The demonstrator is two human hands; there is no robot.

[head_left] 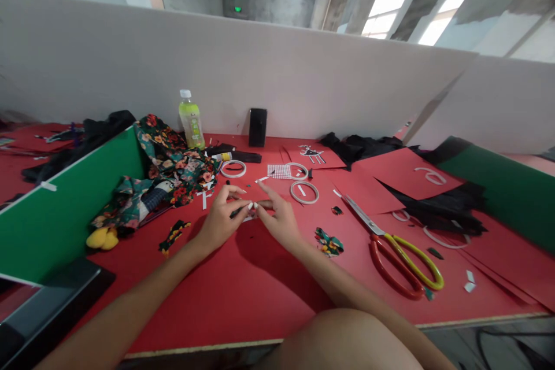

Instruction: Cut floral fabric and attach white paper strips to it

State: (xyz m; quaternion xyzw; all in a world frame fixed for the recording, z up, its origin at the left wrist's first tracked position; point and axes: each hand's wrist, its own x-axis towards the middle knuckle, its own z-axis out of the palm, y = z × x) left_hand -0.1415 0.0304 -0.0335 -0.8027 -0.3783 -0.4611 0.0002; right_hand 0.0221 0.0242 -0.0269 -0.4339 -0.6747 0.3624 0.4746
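Over the middle of the red table (208, 300), my left hand (223, 214) and my right hand (277, 217) meet at the fingertips. Each is pinched on something small, with white and dark bits showing between them; the exact piece is too small to name. Just beyond the hands lie rolls of white tape (304, 192) and a checked white sheet (278, 171). A scrap of flowered cloth (329, 243) rests right of my right hand, and another scrap (173, 236) lies left of my left wrist.
Large scissors (390, 248) lie open at the right beside red paper sheets (410, 173) and black cloth (442, 211). Flowered fabric (173, 167) is heaped at the left. A green bottle (191, 121) and a black phone (258, 127) stand at the back partition (260, 69).
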